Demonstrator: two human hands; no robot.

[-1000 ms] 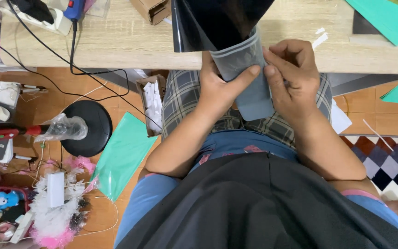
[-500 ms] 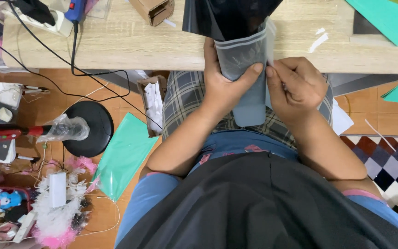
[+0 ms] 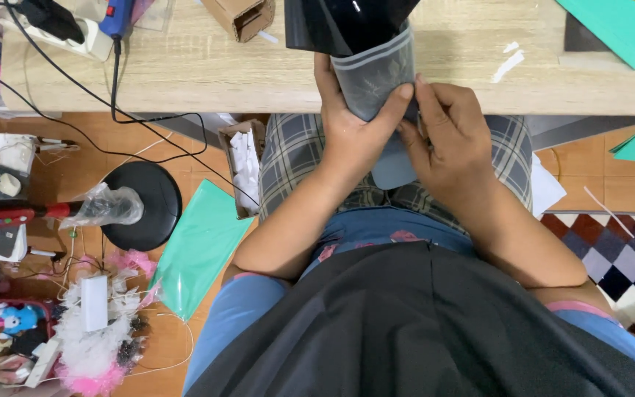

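A grey-blue sheet (image 3: 376,77) is curled around the lower end of a glossy black rolled sheet (image 3: 343,22) at the front edge of the wooden table (image 3: 200,66). My left hand (image 3: 350,129) wraps around the grey sheet from the left, thumb pressed across its front. From the right, my right hand (image 3: 446,136) pinches the sheet's edge with its fingertips beside that thumb. A loose flap of the grey sheet (image 3: 392,167) hangs below both hands over my checked lap.
A blue glue gun (image 3: 117,16) with a black cable, a white power strip (image 3: 75,37) and a small cardboard box (image 3: 240,15) lie on the table. Teal paper sheets (image 3: 622,29) sit at the right. On the floor are a black round base (image 3: 145,206), a teal sheet (image 3: 198,246) and craft clutter.
Both hands have slid up the grey sheet toward the table edge, and the sheet now wraps more tightly around the black roll.
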